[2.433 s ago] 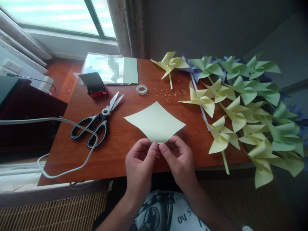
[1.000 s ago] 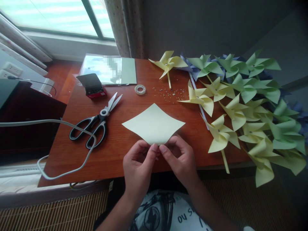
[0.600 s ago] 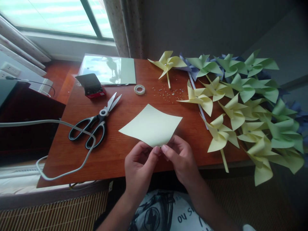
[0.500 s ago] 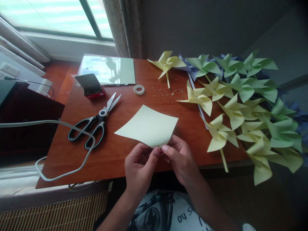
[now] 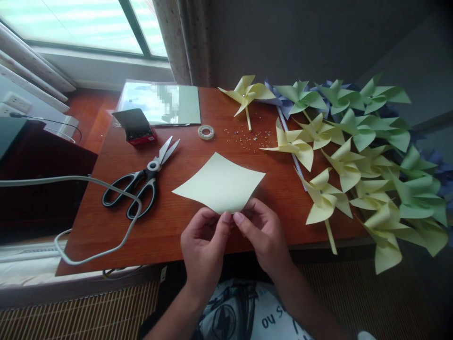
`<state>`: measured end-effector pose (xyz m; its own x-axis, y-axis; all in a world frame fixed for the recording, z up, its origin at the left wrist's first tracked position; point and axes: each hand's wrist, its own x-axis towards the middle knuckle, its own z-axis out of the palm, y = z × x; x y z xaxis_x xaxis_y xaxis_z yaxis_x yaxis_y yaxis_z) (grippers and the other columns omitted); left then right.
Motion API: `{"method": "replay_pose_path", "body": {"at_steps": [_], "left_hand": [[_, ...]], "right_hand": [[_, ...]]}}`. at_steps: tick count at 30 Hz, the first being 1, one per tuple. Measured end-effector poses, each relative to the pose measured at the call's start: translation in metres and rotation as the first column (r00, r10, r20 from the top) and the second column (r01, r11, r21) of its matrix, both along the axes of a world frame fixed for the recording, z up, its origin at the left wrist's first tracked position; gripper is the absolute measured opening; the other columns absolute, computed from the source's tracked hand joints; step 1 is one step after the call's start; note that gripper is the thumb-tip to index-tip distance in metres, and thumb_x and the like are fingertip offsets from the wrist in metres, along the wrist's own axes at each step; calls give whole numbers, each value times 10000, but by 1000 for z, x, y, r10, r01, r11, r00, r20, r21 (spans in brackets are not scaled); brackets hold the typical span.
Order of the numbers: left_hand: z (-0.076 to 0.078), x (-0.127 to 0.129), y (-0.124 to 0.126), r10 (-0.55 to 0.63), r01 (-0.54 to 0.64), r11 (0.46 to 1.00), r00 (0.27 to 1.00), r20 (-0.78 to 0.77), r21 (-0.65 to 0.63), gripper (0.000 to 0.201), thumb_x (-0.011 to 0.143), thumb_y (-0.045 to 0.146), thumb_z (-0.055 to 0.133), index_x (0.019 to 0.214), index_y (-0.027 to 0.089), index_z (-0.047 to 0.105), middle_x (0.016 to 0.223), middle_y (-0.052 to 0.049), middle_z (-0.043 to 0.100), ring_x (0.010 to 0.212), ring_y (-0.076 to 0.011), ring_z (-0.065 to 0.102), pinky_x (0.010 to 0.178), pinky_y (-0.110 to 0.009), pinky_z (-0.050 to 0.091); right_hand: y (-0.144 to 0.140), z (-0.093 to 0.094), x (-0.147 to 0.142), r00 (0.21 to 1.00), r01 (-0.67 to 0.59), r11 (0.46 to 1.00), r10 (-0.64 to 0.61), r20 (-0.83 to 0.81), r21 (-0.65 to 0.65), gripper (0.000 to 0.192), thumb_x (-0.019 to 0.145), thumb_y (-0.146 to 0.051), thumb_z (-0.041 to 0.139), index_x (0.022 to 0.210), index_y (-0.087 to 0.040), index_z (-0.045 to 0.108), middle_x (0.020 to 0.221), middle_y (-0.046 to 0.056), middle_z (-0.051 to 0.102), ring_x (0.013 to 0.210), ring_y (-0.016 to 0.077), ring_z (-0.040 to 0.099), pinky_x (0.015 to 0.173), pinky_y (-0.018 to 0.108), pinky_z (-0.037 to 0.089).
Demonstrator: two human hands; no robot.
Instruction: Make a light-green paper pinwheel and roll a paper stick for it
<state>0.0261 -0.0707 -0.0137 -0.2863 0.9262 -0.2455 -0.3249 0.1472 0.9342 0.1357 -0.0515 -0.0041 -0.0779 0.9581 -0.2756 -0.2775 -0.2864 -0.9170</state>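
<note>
A pale yellow sheet of paper point(image 5: 221, 182), cut roughly square, is held with one corner pointing toward me above the wooden table point(image 5: 170, 236). My left hand point(image 5: 205, 241) pinches the near corner from the left, thumb on top. From the right, my right hand point(image 5: 262, 231) pinches the same corner, its thumb close to the left one. The near part of the sheet curls, and my fingers underneath are mostly hidden. Left of the sheet lie scissors point(image 5: 153, 166) with black handles and parted blades.
Many yellow paper pinwheels point(image 5: 322, 196) and green pinwheels point(image 5: 357, 127) crowd the right side. A tape roll point(image 5: 205, 132), a small red box point(image 5: 139, 137) with its lid up and a plastic-covered packet point(image 5: 189, 104) stand toward the back. A white cable point(image 5: 122, 243) loops over the left edge.
The sheet has turned slightly, and its near edge curls up more between my thumbs. Both hands have shifted a little; the view has moved slightly too.
</note>
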Motion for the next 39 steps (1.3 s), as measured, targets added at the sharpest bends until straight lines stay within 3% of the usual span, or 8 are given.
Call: {"method": "replay_pose_path", "body": {"at_steps": [5, 9, 11, 13, 16, 25, 31, 39], "left_hand": [[3, -3, 1, -65, 67, 997, 997, 47, -37, 126, 859, 285, 774, 861, 173, 717, 762, -7, 699, 682, -127, 604, 647, -216, 496], [5, -7, 3, -58, 63, 994, 996, 62, -89, 152, 845, 300, 784, 857, 164, 717, 751, -12, 687, 664, -126, 588, 628, -216, 481], [6, -8, 4, -53, 62, 993, 994, 93, -100, 159, 847, 299, 780, 826, 162, 703, 722, -7, 671, 654, -121, 584, 628, -212, 480], [7, -9, 6, -58, 71, 992, 990, 126, -101, 173, 852, 296, 775, 793, 162, 684, 686, 0, 651, 646, -117, 573, 625, -206, 473], [8, -8, 6, -57, 73, 992, 986, 156, -102, 180, 853, 287, 778, 774, 162, 674, 677, 8, 638, 642, -105, 546, 615, -193, 454], [11, -8, 5, -44, 72, 990, 975, 217, -124, 201, 849, 284, 785, 759, 161, 655, 677, 19, 590, 643, -97, 476, 604, -193, 414], [6, -7, 3, -72, 93, 991, 977, 203, -98, 198, 882, 290, 758, 775, 167, 647, 677, 26, 584, 651, -94, 485, 620, -192, 422], [4, -9, 1, -78, 78, 996, 997, -26, 34, 154, 876, 240, 763, 785, 175, 658, 713, 18, 676, 646, -88, 566, 601, -170, 445]], "right_hand": [[2, 0, 1, 998, 5, 1000, -6, 57, 10, 179, 869, -375, 717, 854, -204, 668, 749, 1, 684, 664, 156, 648, 609, 256, 559], [1, 2, 6, 931, -37, 981, -35, 362, 188, 164, 902, -320, 692, 792, -208, 644, 760, 9, 640, 666, 154, 626, 583, 255, 532], [0, 3, 10, 818, -88, 898, -181, 546, 431, 76, 903, -223, 688, 828, -219, 675, 794, 21, 621, 696, 161, 617, 591, 268, 528], [0, 2, 15, 709, -200, 744, -339, 618, 637, 117, 898, -125, 680, 923, -235, 710, 817, 31, 620, 730, 171, 616, 619, 287, 535], [3, -1, 20, 630, -366, 591, -411, 659, 719, 231, 887, -61, 698, 1026, -242, 732, 824, 38, 646, 753, 174, 611, 640, 295, 535], [11, -2, 23, 594, -458, 502, -441, 673, 734, 289, 876, -53, 715, 1101, -234, 737, 857, 50, 701, 816, 193, 617, 699, 315, 563], [12, -1, 21, 596, -427, 557, -420, 685, 712, 196, 884, -54, 706, 1016, -195, 730, 860, 63, 683, 797, 191, 593, 689, 322, 545], [13, 10, 17, 670, -361, 687, -280, 688, 631, 117, 936, -66, 637, 907, -166, 692, 827, 61, 608, 797, 195, 553, 696, 337, 493]]}}
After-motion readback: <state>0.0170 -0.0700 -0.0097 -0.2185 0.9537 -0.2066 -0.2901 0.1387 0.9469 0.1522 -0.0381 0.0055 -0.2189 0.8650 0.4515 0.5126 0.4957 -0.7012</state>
